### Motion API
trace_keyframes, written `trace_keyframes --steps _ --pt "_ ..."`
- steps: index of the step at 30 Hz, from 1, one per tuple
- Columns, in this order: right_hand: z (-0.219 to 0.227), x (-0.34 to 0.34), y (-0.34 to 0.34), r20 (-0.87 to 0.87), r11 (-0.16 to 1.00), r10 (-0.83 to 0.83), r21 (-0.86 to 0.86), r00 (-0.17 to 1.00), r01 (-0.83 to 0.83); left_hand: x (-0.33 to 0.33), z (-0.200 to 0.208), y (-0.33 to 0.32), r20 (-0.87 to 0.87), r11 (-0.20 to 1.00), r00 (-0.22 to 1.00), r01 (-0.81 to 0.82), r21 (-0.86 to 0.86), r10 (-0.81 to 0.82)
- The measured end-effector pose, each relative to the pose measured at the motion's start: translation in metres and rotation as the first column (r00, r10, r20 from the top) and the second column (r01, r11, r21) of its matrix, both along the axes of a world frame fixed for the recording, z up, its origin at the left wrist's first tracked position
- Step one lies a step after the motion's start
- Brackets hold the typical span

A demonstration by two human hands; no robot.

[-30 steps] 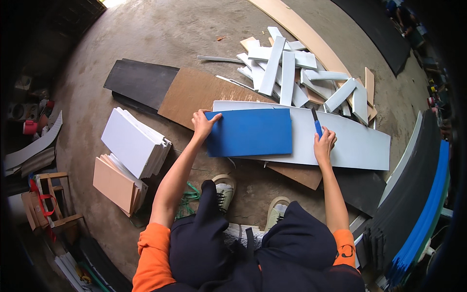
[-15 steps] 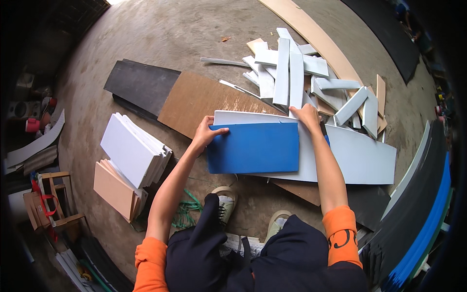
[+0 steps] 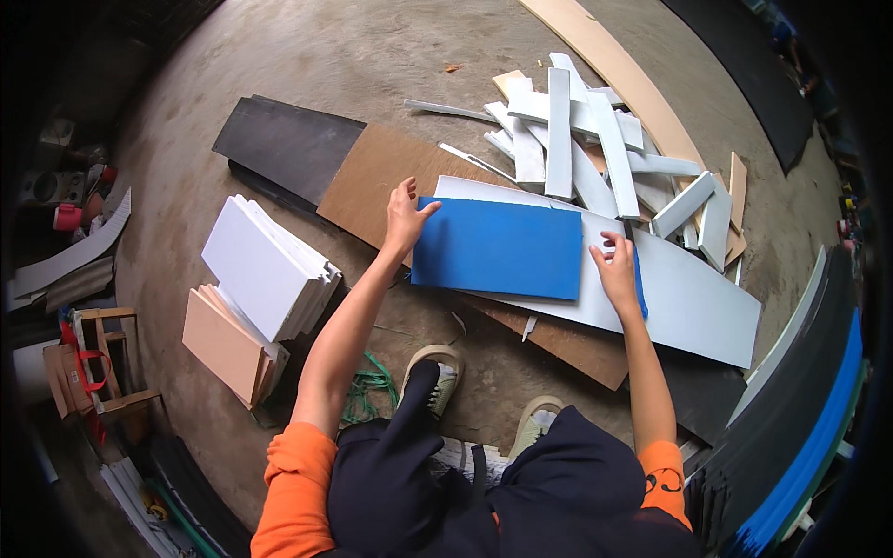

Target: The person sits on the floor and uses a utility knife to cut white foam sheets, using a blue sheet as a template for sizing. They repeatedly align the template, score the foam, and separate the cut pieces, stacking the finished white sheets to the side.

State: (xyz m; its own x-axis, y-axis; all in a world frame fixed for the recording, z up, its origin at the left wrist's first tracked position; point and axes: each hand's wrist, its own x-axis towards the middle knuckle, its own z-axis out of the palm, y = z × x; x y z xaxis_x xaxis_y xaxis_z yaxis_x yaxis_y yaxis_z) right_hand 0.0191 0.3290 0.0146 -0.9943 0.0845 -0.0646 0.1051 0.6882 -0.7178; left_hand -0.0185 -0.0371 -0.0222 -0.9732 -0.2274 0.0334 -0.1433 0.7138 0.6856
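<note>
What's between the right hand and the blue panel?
Head view: a narrow strip of white sheet shows between right hand and blue panel.

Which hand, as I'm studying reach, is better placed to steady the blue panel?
Left hand, probably: it's at the upper-left corner of the blue panel; the right hand is past the right edge.

the blue board [image 3: 498, 246] hides part of the white sheet [image 3: 693, 296]; the right hand [image 3: 614, 272], part of the knife [image 3: 639, 284]. the tan strip [image 3: 621, 70] leaves at the top edge, the left sleeve [image 3: 296, 484] at the bottom. the pile's lower pieces [image 3: 588, 181] lie partly covered.
</note>
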Motion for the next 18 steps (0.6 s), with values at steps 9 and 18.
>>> trace_keyframes --steps 9,18 --pt "-0.018 0.040 -0.015 0.071 0.995 -0.036 -0.087 0.997 0.042 0.077 0.004 0.006 0.089 0.981 0.983 0.152 0.122 -0.163" --pt "-0.025 0.059 -0.007 0.112 0.999 -0.001 -0.044 0.994 0.006 0.059 0.008 0.004 0.005 0.956 0.957 0.289 0.041 -0.290"
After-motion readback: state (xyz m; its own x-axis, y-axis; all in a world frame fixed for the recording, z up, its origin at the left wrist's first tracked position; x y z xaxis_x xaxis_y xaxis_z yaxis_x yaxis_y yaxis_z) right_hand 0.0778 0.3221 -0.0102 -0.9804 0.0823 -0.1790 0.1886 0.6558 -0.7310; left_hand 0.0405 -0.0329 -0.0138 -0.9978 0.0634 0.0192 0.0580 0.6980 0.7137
